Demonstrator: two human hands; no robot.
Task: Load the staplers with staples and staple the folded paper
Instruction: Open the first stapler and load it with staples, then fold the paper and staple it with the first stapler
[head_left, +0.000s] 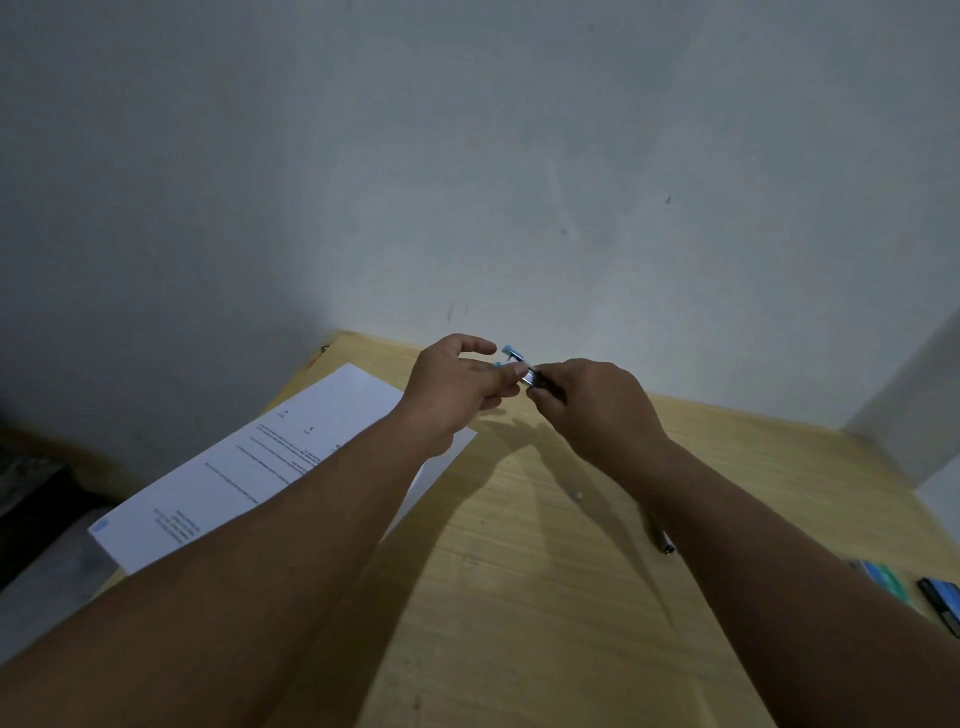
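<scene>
Both hands hold a small blue-and-metal stapler (521, 367) above the tabletop (519, 571) far edge, left hand (457, 387) and right hand (592, 410) fingers pinching it; bare wood lies below.

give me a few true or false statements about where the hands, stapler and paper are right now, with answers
1. Both hands hold a small stapler up above the table. True.
2. The printed paper lies on the right side of the table. False: it lies on the left, partly under the left forearm.
3. The left hand rests flat on the paper. False: it is raised, its fingers at the stapler.
4. A pen lies on the table beside the right forearm. True.
5. The right hand is empty. False: it grips one end of the stapler.
</scene>
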